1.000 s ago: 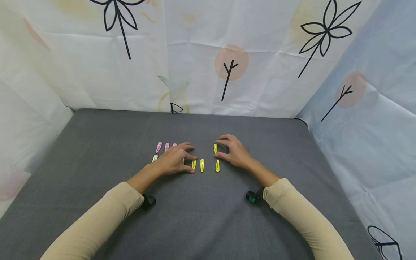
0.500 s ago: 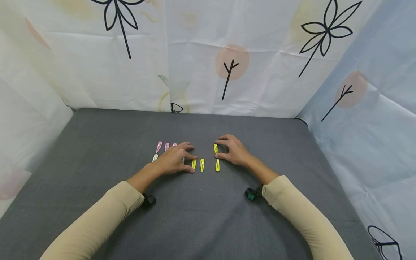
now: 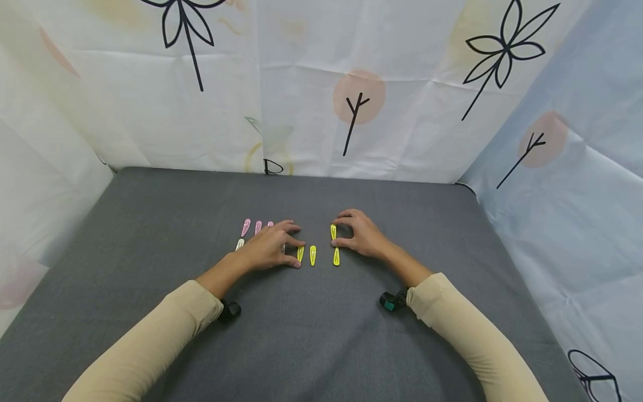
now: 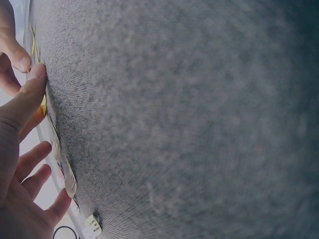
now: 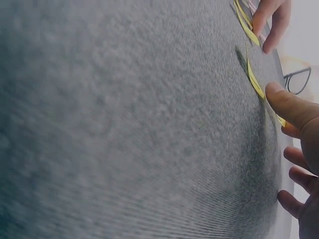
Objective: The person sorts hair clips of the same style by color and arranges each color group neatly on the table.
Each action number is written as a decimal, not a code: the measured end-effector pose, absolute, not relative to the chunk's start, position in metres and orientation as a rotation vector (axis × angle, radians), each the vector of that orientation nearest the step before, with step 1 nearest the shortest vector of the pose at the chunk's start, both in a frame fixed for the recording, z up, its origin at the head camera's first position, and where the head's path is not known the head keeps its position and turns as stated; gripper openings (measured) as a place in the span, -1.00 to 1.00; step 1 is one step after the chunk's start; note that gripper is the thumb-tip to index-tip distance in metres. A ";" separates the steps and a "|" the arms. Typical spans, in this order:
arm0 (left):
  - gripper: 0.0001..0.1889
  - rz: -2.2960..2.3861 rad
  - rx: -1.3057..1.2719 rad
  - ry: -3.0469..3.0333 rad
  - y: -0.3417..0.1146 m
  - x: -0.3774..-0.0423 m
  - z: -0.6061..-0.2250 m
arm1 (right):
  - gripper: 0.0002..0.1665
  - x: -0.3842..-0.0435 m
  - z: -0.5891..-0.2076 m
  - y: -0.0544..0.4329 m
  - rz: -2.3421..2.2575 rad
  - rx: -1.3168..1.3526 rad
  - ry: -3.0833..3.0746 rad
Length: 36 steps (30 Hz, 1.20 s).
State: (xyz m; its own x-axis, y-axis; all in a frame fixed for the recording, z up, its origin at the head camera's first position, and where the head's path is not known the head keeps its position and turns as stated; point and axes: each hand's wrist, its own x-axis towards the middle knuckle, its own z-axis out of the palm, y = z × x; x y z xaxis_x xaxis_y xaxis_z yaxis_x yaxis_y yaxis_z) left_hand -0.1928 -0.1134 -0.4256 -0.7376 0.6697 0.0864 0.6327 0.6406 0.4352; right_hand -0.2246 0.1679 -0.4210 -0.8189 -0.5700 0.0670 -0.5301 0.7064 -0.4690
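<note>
My left hand (image 3: pixel 266 245) holds a yellow snap hair clip (image 3: pixel 300 253) lengthwise between thumb (image 4: pixel 30 94) and index finger. A second yellow clip (image 3: pixel 313 255) lies just right of it. The right hand (image 3: pixel 363 234) pinches another yellow clip (image 3: pixel 334 230) by its ends, its thumb (image 5: pixel 289 102) at the near end. Directly below, a yellow clip (image 3: pixel 336 257) lies on the cloth, its narrow tip near that thumb. Pink clips (image 3: pixel 246 227) and a white clip (image 3: pixel 240 244) show beyond and beside the left hand, which hides part of those rows.
Grey cloth (image 3: pixel 311 335) covers the table. White printed fabric (image 3: pixel 301 111) hangs along the back and sides. Black bands with cameras sit at both wrists. In the left wrist view, pale clips (image 4: pixel 71 177) lie beneath the other left fingers.
The right hand and its yellow clip have shifted very slightly toward the near clip. The left hand stays in place.
</note>
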 end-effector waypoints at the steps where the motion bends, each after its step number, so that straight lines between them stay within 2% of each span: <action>1: -0.44 0.685 1.103 2.771 -0.113 -0.193 -0.426 | -0.40 -0.223 -0.421 0.168 -0.740 -0.919 2.822; 17: -0.44 0.679 1.108 2.780 -0.114 -0.193 -0.427 | -0.40 -0.194 -0.421 0.161 -0.747 -1.096 2.768; 36: -0.45 0.688 1.116 2.772 -0.114 -0.194 -0.429 | -0.40 -0.182 -0.425 0.157 -0.724 -1.041 2.817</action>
